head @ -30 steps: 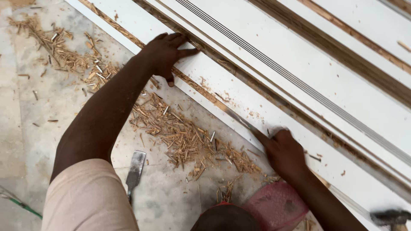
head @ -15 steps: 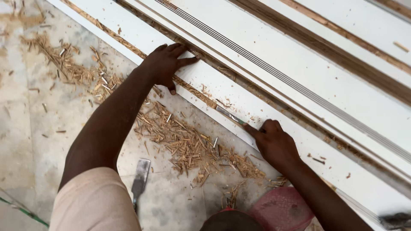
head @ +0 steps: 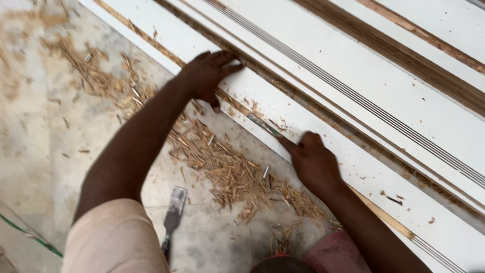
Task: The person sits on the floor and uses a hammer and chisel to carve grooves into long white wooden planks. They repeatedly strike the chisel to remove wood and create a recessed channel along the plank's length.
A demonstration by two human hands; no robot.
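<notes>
White panel: long white-faced board lying on a diagonal from upper left to lower right, its cut edges showing raw brown wood; a band of fine dark parallel grooves runs along its length, with further white boards and brown strips beyond it toward the upper right. Left hand: palm down on the near edge of the panel, fingers together and laid flat across the white face, thumb hooked down over the edge toward the floor; it grips no tool. Right hand: lower along the same edge, fingers curled and clamped around the handle of a chisel, whose narrow metal blade lies low along the panel's edge and points up-left toward the left hand; the two hands are near each other but apart. Wood shavings: a thick scatter of pale brown splinters on the concrete floor, just beside the panel's edge and below both hands, with a thinner trail running off to the upper left. Second chisel: flat grey blade lying loose on the floor beside the left forearm, touched by neither hand. Green cord: thin line crossing the floor at lower left.
</notes>
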